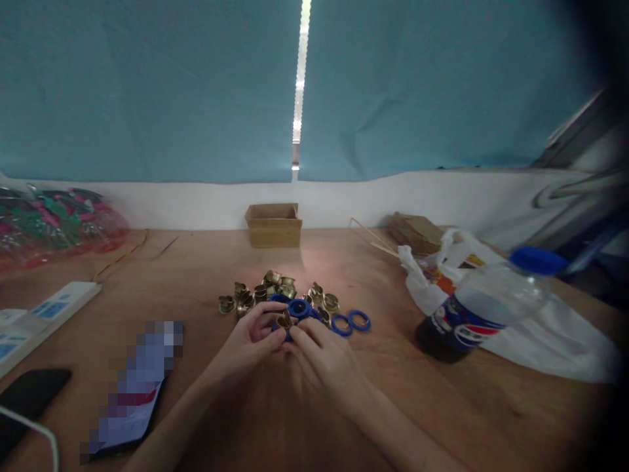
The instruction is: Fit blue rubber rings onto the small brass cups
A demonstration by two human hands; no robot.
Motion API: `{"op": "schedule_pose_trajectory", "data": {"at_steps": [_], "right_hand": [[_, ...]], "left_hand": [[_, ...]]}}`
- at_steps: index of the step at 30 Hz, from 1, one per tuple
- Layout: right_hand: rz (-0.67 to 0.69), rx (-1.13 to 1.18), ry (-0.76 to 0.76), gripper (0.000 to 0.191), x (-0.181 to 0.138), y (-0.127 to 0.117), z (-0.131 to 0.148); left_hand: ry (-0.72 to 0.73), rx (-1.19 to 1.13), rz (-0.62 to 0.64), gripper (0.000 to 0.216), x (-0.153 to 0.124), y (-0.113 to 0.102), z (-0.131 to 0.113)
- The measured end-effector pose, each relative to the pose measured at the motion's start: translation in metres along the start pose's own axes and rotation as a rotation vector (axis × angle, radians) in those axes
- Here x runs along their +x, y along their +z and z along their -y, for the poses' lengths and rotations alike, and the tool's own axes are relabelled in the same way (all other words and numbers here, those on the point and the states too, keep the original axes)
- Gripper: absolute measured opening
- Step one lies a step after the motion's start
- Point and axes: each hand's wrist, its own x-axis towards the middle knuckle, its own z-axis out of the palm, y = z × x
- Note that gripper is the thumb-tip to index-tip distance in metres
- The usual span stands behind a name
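My left hand [251,338] and my right hand [322,354] meet at the middle of the wooden table [304,419], fingers pinched together round a small brass fitting [284,321]. A blue rubber ring [298,307] sits just above my fingertips, touching the fitting. Behind my hands lies a pile of several brass fittings [275,288]. Two loose blue rings [350,322] lie to the right of the pile.
A small open cardboard box [274,225] stands at the back by the wall. A cola bottle [484,306] lies tilted on a white plastic bag [540,334] at the right. At the left are a power strip [44,314], a black phone [29,396] and a bag of coloured parts [54,223].
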Motion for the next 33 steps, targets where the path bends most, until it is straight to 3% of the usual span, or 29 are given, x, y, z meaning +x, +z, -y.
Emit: {"op": "schedule_pose_trajectory", "data": {"at_steps": [4, 7, 10, 13, 17, 27, 33], "right_hand": [[-0.058, 0.188, 0.124, 0.010, 0.008, -0.018, -0.011], [-0.165, 0.138, 0.425, 0.021, 0.012, -0.039, -0.041], [-0.035, 0.032, 0.595, 0.024, 0.009, -0.055, -0.075], [0.231, 0.072, 0.591, 0.022, 0.003, -0.059, -0.092], [0.374, 0.127, 0.547, 0.009, 0.000, -0.050, -0.087], [0.297, 0.073, 0.521, 0.009, -0.007, -0.025, -0.095], [0.319, 0.125, 0.612, 0.013, -0.005, -0.026, -0.093]], "left_hand": [[0.052, 0.059, -0.065, 0.040, 0.001, 0.000, -0.005], [0.071, 0.096, -0.111, 0.043, 0.001, 0.000, -0.011], [0.064, 0.095, -0.125, 0.046, 0.000, -0.001, -0.013], [0.060, 0.095, -0.118, 0.042, -0.002, -0.002, -0.011], [0.056, 0.081, -0.121, 0.038, -0.003, 0.002, -0.010], [0.074, 0.046, -0.089, 0.034, -0.004, 0.007, -0.012], [0.083, 0.034, -0.084, 0.033, -0.004, 0.005, -0.008]]}}
